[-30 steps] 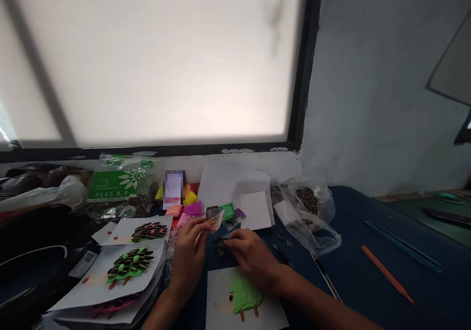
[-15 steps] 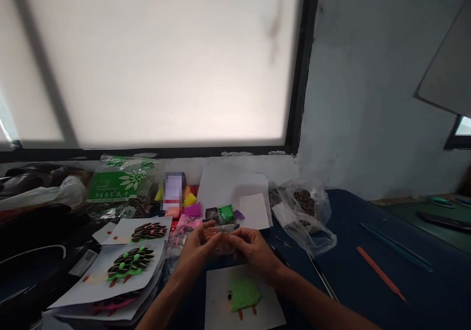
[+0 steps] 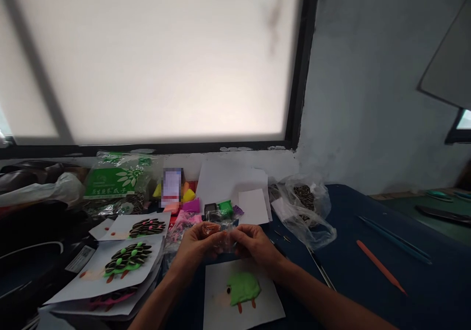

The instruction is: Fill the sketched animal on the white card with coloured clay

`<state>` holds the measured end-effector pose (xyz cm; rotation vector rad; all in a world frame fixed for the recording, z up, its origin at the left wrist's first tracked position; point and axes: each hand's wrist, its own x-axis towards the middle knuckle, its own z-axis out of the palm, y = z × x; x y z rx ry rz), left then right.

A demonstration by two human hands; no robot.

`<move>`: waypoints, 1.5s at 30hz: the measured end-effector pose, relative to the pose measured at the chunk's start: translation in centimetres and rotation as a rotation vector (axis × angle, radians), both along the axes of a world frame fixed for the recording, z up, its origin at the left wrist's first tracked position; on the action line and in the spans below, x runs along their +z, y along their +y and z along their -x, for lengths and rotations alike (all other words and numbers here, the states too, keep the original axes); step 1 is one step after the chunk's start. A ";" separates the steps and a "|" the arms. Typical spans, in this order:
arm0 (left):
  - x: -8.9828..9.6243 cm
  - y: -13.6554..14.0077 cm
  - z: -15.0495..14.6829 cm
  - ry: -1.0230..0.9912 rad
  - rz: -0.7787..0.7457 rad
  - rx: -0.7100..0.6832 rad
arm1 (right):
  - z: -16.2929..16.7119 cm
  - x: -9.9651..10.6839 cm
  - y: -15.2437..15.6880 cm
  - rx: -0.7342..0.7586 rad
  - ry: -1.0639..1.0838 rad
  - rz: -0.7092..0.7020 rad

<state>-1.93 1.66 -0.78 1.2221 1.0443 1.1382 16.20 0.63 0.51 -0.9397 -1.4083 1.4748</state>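
My left hand (image 3: 194, 247) is closed on a small clear plastic packet (image 3: 211, 229) with reddish-brown clay in it. The right hand (image 3: 256, 247) pinches the other side of the packet's plastic, thumb against fingers. Just below the hands lies a white card (image 3: 217, 315) bearing a green clay hedgehog body (image 3: 245, 289) with a dark eye and two brown legs. Behind the packet are a green clay pack (image 3: 225, 207) and a black clay pack (image 3: 211, 209).
Left, stacked cards (image 3: 79, 290) carry hedgehogs with seed spines. A green seed bag (image 3: 110, 182) stands behind them. Right are an open bag of seeds (image 3: 303, 200), a pen (image 3: 322, 269), an orange modelling tool (image 3: 380, 267) and blue tweezers (image 3: 393, 239). White paper (image 3: 253, 205) lies at the back.
Both hands stay close together at the packet. Its reddish-brown clay shows more plainly by my left thumb, and the right fingers have shifted slightly away. The view has tilted a little.
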 end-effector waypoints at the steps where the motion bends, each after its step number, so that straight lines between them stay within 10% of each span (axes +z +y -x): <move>1: 0.0 0.0 0.0 -0.007 -0.002 -0.002 | 0.0 0.0 0.0 0.004 -0.002 0.001; 45: 1.1 -0.7 -0.8 -0.034 -0.070 -0.003 | -0.1 -0.8 0.4 -0.064 -0.050 -0.113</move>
